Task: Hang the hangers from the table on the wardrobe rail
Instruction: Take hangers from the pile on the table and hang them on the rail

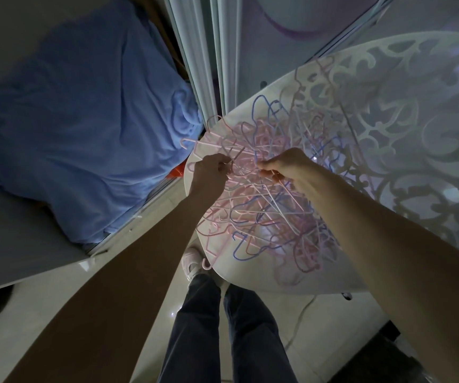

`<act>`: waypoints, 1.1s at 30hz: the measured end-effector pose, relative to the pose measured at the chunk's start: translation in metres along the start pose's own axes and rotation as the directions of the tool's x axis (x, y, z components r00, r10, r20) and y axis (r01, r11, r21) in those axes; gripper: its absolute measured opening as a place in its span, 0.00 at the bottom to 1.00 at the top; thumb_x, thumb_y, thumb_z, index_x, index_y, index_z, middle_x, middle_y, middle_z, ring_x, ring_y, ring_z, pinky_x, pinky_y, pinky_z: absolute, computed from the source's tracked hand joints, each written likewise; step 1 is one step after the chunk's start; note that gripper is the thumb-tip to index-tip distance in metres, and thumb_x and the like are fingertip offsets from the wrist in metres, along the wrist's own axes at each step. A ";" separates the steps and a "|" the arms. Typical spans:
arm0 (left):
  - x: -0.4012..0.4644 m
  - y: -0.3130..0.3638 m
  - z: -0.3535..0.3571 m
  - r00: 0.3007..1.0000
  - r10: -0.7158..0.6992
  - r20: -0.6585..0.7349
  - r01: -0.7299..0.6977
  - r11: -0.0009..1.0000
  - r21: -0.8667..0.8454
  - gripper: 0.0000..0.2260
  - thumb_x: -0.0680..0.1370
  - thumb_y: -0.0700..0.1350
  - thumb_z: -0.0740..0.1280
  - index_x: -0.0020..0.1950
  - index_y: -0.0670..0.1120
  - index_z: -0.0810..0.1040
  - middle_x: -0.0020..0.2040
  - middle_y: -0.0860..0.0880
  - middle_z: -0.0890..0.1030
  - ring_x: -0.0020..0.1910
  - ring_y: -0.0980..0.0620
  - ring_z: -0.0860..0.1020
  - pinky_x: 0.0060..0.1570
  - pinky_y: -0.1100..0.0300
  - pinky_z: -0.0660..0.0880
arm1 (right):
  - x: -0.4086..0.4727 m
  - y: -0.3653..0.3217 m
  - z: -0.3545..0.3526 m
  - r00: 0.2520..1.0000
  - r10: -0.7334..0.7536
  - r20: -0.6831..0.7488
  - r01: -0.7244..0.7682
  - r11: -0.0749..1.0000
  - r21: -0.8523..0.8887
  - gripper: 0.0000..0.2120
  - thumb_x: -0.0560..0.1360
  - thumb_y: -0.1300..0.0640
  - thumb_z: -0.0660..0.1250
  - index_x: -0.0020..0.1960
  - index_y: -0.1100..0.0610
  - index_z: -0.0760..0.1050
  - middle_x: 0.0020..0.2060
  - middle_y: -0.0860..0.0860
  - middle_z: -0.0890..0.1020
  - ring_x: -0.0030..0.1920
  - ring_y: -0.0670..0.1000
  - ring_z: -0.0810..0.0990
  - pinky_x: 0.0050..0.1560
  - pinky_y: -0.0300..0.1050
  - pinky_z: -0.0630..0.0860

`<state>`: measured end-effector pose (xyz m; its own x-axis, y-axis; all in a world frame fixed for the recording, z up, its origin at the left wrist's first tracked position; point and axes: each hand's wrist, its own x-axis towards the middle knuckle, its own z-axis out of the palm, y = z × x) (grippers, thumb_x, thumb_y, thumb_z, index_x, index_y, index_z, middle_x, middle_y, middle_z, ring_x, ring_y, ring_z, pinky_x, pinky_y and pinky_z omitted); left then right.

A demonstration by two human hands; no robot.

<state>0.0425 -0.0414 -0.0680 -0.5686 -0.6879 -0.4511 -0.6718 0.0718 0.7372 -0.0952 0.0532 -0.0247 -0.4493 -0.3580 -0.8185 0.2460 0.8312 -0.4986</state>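
A tangled pile of thin pink, blue and white hangers [264, 214] lies on a round white table [253, 280] with a cut-out ornament pattern. My left hand [209, 172] is at the pile's left edge, its fingers closed on a pink hanger [203, 145] whose hook sticks out past the table rim. Over the middle of the pile, my right hand [286, 167] pinches other hangers between fingertips. The wardrobe rail is not in view.
A blue bundle of fabric [84, 120] lies to the left inside an open wardrobe with sliding-door tracks [200, 51]. My legs and a pink shoe [192, 261] stand on the pale floor below the table. A cable [300, 313] runs on the floor.
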 end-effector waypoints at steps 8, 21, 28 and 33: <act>0.010 0.007 -0.009 0.998 -0.055 -0.038 0.049 0.987 -0.152 0.14 0.74 0.36 0.65 0.35 0.54 0.76 0.29 0.56 0.81 0.32 0.54 0.79 0.45 0.53 0.77 | 0.004 -0.009 -0.004 0.995 -0.099 -0.010 0.096 0.981 -0.170 0.14 0.70 0.56 0.74 0.31 0.60 0.75 0.17 0.45 0.76 0.19 0.40 0.72 0.21 0.26 0.69; 0.011 0.016 -0.005 1.000 0.017 -0.017 -0.018 0.995 -0.100 0.12 0.74 0.40 0.70 0.57 0.41 0.81 0.50 0.47 0.82 0.46 0.57 0.78 0.37 0.81 0.67 | 0.007 -0.013 -0.001 0.992 -0.128 -0.002 0.123 0.960 -0.250 0.16 0.71 0.56 0.73 0.29 0.60 0.72 0.21 0.49 0.75 0.17 0.43 0.69 0.21 0.30 0.67; 0.018 0.008 -0.013 0.999 0.038 0.011 -0.037 0.995 -0.091 0.11 0.70 0.42 0.73 0.36 0.55 0.74 0.33 0.56 0.78 0.33 0.53 0.77 0.42 0.51 0.74 | 0.006 -0.021 0.002 0.988 -0.105 0.113 0.127 0.969 -0.212 0.11 0.72 0.57 0.72 0.36 0.61 0.74 0.28 0.52 0.76 0.25 0.46 0.72 0.30 0.39 0.79; 0.021 0.023 -0.012 0.991 0.130 0.020 -0.129 0.990 -0.057 0.16 0.71 0.40 0.72 0.35 0.54 0.67 0.33 0.55 0.74 0.33 0.49 0.77 0.37 0.56 0.72 | 0.003 -0.029 0.015 0.973 -0.138 0.186 0.198 0.911 -0.361 0.10 0.72 0.62 0.71 0.35 0.61 0.73 0.24 0.51 0.76 0.23 0.45 0.73 0.29 0.38 0.75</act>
<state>0.0206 -0.0626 -0.0549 -0.6605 -0.6582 -0.3614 -0.5647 0.1182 0.8168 -0.0910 0.0219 -0.0164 -0.3115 -0.5420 -0.7806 -0.1750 0.8401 -0.5135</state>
